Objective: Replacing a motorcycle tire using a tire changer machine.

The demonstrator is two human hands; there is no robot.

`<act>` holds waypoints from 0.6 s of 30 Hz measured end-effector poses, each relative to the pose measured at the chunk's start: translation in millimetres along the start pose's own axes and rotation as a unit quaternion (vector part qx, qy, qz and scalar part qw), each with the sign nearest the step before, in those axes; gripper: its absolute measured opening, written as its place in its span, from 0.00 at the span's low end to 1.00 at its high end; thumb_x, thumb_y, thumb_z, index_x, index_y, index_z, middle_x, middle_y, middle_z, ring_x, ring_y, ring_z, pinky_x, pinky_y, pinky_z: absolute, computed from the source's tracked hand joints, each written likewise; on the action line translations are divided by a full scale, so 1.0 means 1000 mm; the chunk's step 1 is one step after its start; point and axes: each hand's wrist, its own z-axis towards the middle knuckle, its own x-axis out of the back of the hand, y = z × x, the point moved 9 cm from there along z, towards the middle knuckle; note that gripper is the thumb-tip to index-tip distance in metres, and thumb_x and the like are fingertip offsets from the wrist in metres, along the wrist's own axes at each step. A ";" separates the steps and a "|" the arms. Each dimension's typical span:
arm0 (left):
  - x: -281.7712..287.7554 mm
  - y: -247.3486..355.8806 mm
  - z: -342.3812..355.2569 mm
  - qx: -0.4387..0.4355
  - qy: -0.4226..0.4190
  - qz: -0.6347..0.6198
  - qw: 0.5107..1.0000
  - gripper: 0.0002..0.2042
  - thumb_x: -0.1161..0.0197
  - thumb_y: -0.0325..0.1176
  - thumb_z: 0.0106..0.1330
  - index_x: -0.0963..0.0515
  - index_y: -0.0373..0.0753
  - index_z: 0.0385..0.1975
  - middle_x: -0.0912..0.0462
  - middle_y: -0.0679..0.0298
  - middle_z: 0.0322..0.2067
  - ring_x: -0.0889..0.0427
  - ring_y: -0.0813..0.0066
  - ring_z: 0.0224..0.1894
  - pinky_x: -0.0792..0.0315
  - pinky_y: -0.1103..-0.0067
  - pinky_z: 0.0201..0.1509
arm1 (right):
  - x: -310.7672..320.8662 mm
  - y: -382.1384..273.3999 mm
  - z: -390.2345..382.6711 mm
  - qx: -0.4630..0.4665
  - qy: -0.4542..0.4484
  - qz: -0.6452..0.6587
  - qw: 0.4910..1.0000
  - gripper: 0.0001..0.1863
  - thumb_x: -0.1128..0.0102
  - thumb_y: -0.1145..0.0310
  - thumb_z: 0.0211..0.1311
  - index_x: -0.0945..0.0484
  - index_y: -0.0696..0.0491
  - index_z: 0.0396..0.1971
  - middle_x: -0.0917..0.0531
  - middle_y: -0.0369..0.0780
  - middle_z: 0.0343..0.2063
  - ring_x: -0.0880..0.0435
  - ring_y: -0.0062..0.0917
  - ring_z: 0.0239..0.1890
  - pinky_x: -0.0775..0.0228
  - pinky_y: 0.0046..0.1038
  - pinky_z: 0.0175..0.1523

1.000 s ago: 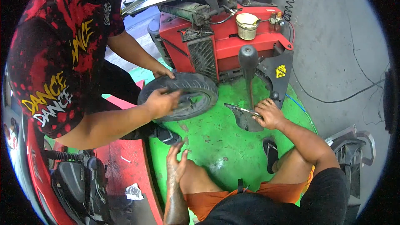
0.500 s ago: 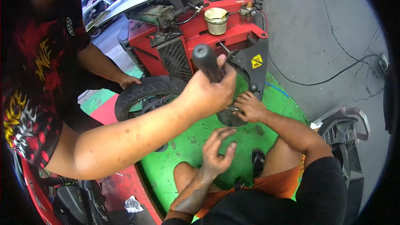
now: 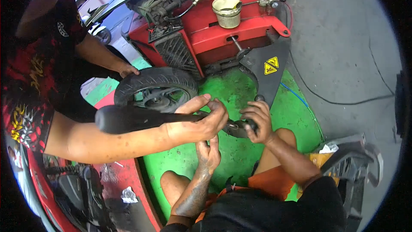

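At two o'clock from the left hand (image 3: 208, 154), the right hand (image 3: 261, 122) curled its fingers round a handle (image 3: 251, 125); the left's, behind a co-worker's hand (image 3: 205, 124), I couldn't tell.

Left forearm (image 3: 193, 197) angles up from below, dark patch along inner side. Left hand (image 3: 208, 157) raised, wrist near straight, thumb pointing up, fingertips partly hidden. Over to right: forearm (image 3: 294, 161) slants in from lower right, elbow bent. Right hand (image 3: 260, 121) higher and well apart from left, fingers bent, slightly spread, thumb underneath, curled in grip. Knees bent, set apart.
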 end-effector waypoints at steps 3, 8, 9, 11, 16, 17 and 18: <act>-0.024 0.025 0.012 -0.044 0.057 0.098 0.993 0.20 0.49 0.29 0.73 0.33 0.29 0.62 0.29 0.47 0.60 0.33 0.54 0.65 0.44 0.64 0.70 | 0.014 0.032 -0.022 -0.085 0.150 0.102 0.980 0.14 0.48 0.60 0.63 0.24 0.55 0.40 0.23 0.45 0.51 0.28 0.41 0.57 0.39 0.42 0.62; -0.025 0.020 0.015 -0.031 0.131 0.194 0.972 0.18 0.48 0.28 0.74 0.30 0.29 0.60 0.28 0.48 0.60 0.31 0.55 0.64 0.39 0.65 0.68 | 0.014 0.109 -0.106 -0.403 0.384 0.210 0.804 0.20 0.54 0.61 0.70 0.30 0.61 0.53 0.26 0.44 0.53 0.29 0.33 0.56 0.43 0.36 0.65; -0.023 0.011 0.014 -0.035 0.120 0.240 0.963 0.19 0.48 0.29 0.74 0.32 0.29 0.62 0.30 0.46 0.61 0.32 0.52 0.65 0.41 0.63 0.69 | 0.003 0.122 -0.129 -0.455 0.379 0.217 0.776 0.23 0.54 0.57 0.71 0.31 0.57 0.58 0.27 0.42 0.54 0.31 0.30 0.57 0.44 0.33 0.66; -0.022 0.016 0.012 -0.036 0.138 0.296 0.945 0.20 0.49 0.31 0.74 0.34 0.28 0.63 0.29 0.46 0.60 0.32 0.54 0.64 0.40 0.65 0.68 | -0.025 0.125 -0.145 -0.568 0.396 0.344 0.634 0.23 0.57 0.55 0.71 0.30 0.54 0.58 0.26 0.41 0.53 0.29 0.30 0.56 0.41 0.34 0.65; -0.031 0.021 0.017 -0.018 0.161 0.296 0.941 0.19 0.52 0.29 0.73 0.35 0.28 0.61 0.25 0.49 0.53 0.27 0.56 0.57 0.36 0.67 0.64 | -0.120 0.125 -0.163 -0.642 0.287 0.607 0.369 0.30 0.67 0.43 0.72 0.31 0.48 0.60 0.25 0.42 0.55 0.25 0.34 0.57 0.36 0.40 0.64; -0.032 0.025 0.020 -0.038 0.154 0.288 0.944 0.17 0.53 0.29 0.73 0.33 0.29 0.58 0.24 0.51 0.50 0.26 0.58 0.53 0.34 0.68 0.62 | -0.121 0.121 -0.152 -0.607 0.286 0.649 0.359 0.30 0.68 0.42 0.72 0.30 0.48 0.58 0.23 0.40 0.52 0.23 0.34 0.54 0.31 0.41 0.60; -0.030 0.028 0.021 -0.038 0.161 0.290 0.943 0.17 0.53 0.29 0.73 0.33 0.29 0.58 0.24 0.51 0.50 0.26 0.58 0.53 0.34 0.68 0.62 | -0.121 0.118 -0.142 -0.570 0.283 0.688 0.349 0.30 0.69 0.41 0.71 0.29 0.48 0.57 0.22 0.39 0.50 0.20 0.33 0.51 0.27 0.41 0.56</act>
